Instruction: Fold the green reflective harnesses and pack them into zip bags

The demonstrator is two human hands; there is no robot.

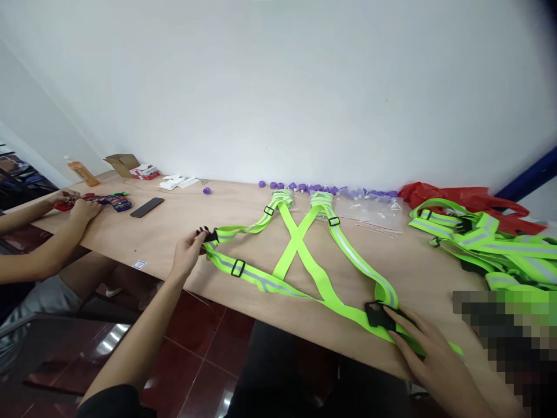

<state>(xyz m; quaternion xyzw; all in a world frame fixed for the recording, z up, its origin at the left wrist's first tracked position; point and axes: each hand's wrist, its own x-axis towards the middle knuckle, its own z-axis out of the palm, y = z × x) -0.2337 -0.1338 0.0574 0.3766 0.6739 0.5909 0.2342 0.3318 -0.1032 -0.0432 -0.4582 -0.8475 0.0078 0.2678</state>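
A lime-green reflective harness vest [297, 239] with grey stripes lies spread on the wooden table, its straps crossing in the middle. At its left end, my left hand [188, 251] is closed in a pinch on a black buckle [211, 236]. My right hand [429, 348] is at the near right corner, its thumb and fingers on another black buckle [378, 315]; part of that buckle is covered by the fingers. Black slider adjusters [238, 267] sit on the straps. The two far ends of the vest are folded into bundles [282, 198] near the wall.
More green reflective straps [487, 244] are heaped on the right, beside a red plastic bag [474, 200]. Small purple items [304, 188] and clear plastic bags [369, 207] line the back. Leftward are a dark phone-like slab [147, 207], a bottle [82, 172] and a co-worker's hands [85, 210].
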